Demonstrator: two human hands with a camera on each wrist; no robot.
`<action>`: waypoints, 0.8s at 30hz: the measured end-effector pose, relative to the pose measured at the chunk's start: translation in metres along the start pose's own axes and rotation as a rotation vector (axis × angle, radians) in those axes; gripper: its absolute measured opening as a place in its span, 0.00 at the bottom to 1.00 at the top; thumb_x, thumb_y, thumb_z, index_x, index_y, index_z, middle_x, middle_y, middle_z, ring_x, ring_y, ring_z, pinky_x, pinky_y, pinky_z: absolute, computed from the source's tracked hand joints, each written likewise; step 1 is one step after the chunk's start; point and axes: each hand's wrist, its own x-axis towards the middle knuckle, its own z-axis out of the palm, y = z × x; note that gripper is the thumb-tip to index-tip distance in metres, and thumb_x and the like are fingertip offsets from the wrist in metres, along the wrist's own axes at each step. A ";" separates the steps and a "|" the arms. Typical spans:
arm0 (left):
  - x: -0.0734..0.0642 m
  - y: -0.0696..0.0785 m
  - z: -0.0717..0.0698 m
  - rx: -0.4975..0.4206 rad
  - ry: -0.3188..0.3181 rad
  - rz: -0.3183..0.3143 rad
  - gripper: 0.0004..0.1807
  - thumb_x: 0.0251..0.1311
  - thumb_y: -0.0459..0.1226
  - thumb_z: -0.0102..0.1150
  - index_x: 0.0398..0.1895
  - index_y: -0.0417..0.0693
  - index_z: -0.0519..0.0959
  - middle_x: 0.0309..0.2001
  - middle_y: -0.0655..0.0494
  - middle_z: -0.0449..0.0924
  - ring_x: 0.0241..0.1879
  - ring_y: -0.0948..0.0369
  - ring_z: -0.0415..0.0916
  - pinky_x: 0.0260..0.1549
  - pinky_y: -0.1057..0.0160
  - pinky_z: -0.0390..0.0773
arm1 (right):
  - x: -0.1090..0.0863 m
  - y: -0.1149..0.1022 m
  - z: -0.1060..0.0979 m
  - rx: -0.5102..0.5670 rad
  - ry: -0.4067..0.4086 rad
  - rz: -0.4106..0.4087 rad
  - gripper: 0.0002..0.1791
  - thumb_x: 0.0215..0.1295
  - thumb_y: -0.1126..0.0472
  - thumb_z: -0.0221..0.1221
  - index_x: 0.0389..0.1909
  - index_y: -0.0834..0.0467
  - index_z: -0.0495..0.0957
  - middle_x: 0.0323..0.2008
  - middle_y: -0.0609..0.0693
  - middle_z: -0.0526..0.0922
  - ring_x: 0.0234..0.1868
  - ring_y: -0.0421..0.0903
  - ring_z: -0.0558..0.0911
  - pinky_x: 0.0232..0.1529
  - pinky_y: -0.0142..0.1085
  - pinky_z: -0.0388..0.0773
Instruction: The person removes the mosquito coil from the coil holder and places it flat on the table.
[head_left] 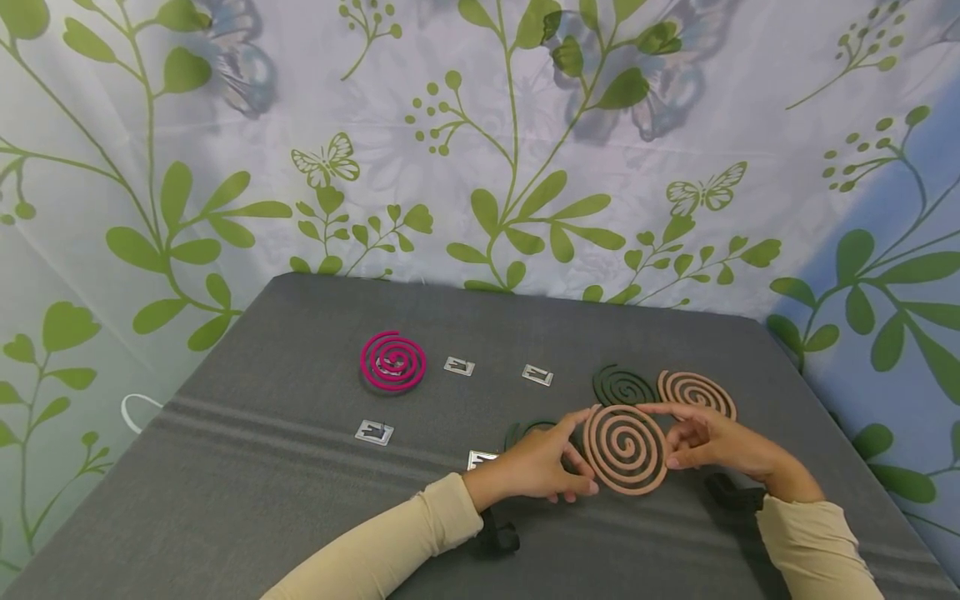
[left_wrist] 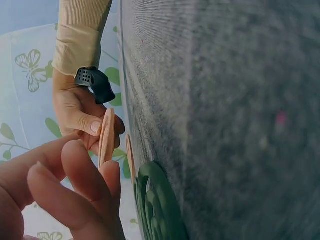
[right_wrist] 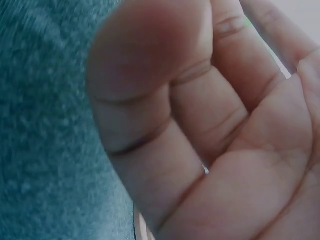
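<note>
A tan mosquito coil [head_left: 626,448] is raised above the table between both hands. My left hand [head_left: 536,462] holds its left rim, and my right hand [head_left: 716,446] pinches the right rim between thumb and fingers. Seen edge-on in the left wrist view, the coil [left_wrist: 106,137] is a thin disc. Just behind it lie a dark green coil [head_left: 624,387] and a second tan coil [head_left: 697,392]. Another green coil [head_left: 517,432] is partly hidden by the left hand. Curled fingers of the right hand [right_wrist: 190,110] fill the right wrist view.
A pink coil [head_left: 393,362] sits at the left over a small metal stand. Several more metal stands [head_left: 459,367] lie flat on the grey table [head_left: 300,350], one [head_left: 482,459] partly behind the left wrist. A leaf-patterned curtain [head_left: 405,183] hangs behind.
</note>
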 end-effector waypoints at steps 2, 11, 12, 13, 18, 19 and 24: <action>0.001 0.000 0.001 -0.007 -0.008 -0.004 0.53 0.66 0.32 0.76 0.88 0.50 0.54 0.40 0.59 0.91 0.23 0.67 0.82 0.21 0.66 0.82 | -0.001 0.001 -0.001 -0.005 -0.003 0.005 0.43 0.76 0.78 0.57 0.81 0.34 0.68 0.40 0.48 0.89 0.35 0.40 0.86 0.35 0.39 0.85; 0.016 -0.022 0.007 -0.028 -0.059 0.000 0.54 0.68 0.34 0.76 0.89 0.56 0.51 0.35 0.66 0.88 0.25 0.65 0.85 0.23 0.63 0.85 | -0.005 0.003 -0.004 0.020 -0.015 0.072 0.43 0.78 0.76 0.57 0.78 0.28 0.69 0.41 0.47 0.89 0.34 0.38 0.83 0.34 0.35 0.80; 0.019 -0.027 0.009 -0.056 -0.063 -0.007 0.55 0.67 0.34 0.76 0.89 0.57 0.51 0.34 0.65 0.88 0.25 0.64 0.85 0.23 0.62 0.85 | -0.006 0.004 -0.004 0.021 -0.018 0.075 0.43 0.78 0.76 0.57 0.78 0.28 0.69 0.41 0.47 0.89 0.33 0.38 0.82 0.33 0.36 0.79; 0.024 -0.034 0.010 -0.074 -0.068 -0.006 0.56 0.66 0.35 0.77 0.89 0.59 0.51 0.34 0.65 0.88 0.25 0.63 0.86 0.22 0.62 0.85 | -0.006 0.004 -0.004 0.020 -0.020 0.076 0.43 0.78 0.76 0.57 0.78 0.28 0.69 0.41 0.47 0.89 0.32 0.38 0.81 0.30 0.37 0.77; 0.033 -0.048 0.013 -0.165 -0.099 -0.031 0.58 0.64 0.36 0.79 0.89 0.65 0.50 0.33 0.62 0.88 0.24 0.61 0.86 0.22 0.62 0.85 | -0.006 0.006 -0.004 -0.003 -0.017 0.073 0.43 0.77 0.76 0.57 0.78 0.28 0.70 0.40 0.48 0.89 0.29 0.39 0.78 0.25 0.40 0.72; 0.031 -0.045 0.012 -0.172 -0.107 -0.038 0.58 0.65 0.35 0.79 0.89 0.64 0.50 0.33 0.61 0.89 0.24 0.61 0.86 0.22 0.62 0.85 | -0.006 0.006 -0.004 -0.006 -0.017 0.073 0.43 0.77 0.76 0.58 0.78 0.28 0.70 0.40 0.48 0.89 0.29 0.39 0.78 0.25 0.40 0.71; 0.021 -0.029 0.008 -0.219 -0.145 -0.097 0.57 0.66 0.33 0.76 0.90 0.59 0.49 0.34 0.58 0.90 0.23 0.63 0.84 0.22 0.65 0.83 | -0.008 0.007 -0.005 0.006 -0.024 0.081 0.43 0.77 0.77 0.57 0.78 0.29 0.70 0.40 0.48 0.90 0.32 0.37 0.82 0.28 0.37 0.75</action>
